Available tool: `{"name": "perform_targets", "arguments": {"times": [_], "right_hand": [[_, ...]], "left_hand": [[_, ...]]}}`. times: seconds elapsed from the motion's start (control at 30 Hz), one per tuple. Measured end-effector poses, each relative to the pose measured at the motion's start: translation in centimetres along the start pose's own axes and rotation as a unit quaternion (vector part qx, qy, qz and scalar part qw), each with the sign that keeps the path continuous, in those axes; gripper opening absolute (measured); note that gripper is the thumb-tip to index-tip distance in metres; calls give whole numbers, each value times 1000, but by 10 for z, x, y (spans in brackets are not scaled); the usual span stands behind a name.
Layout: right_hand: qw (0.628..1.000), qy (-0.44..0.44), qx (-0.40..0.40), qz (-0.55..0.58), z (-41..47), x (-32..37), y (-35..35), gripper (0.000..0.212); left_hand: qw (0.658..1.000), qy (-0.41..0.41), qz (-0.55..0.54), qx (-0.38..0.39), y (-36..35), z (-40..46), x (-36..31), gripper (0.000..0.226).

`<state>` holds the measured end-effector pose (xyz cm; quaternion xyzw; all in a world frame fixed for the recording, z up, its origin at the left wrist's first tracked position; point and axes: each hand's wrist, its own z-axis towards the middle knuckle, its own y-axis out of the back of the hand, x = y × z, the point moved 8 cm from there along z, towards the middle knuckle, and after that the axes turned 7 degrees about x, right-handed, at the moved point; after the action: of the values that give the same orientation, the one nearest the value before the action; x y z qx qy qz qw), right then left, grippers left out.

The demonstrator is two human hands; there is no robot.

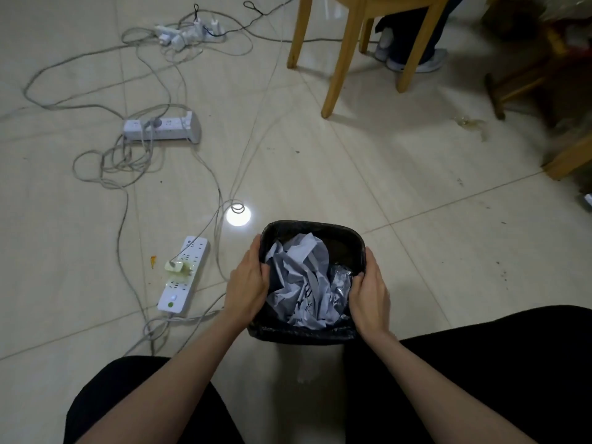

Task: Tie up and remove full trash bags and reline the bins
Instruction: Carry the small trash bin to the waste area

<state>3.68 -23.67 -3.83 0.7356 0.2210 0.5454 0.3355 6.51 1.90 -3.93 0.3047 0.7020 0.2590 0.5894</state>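
On the floor, both hands (248, 283) (370, 294) grip the upright bin's (312, 334) bag-lined rim.

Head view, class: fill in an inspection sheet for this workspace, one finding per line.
Surface: pale tiled floor, stained and speckled.
Job's things: small bin with black liner, full of crumpled paper.
Clutter: orange scrap.
Grippers: left hand and right hand each grip a side of the liner's rim.
Cables: three power strips, tangled cords.
Surroundings: wooden chair; another person's shoes.
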Motion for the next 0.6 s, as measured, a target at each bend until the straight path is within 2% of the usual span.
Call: {"name": "perform_targets", "arguments": {"times": [0.17,0.27,0.6], "right_hand": [[1000,24,10,1,34,33,13,59],[999,52,11,-4,65,77,39,59],[992,123,-16,10,105,278,205,55]], "left_hand": [[1000,-4,-6,-10,27,31,-20,57],[999,-6,13,-51,69,51,-51,55],[994,7,23,-105,269,83,-206,55]]}}
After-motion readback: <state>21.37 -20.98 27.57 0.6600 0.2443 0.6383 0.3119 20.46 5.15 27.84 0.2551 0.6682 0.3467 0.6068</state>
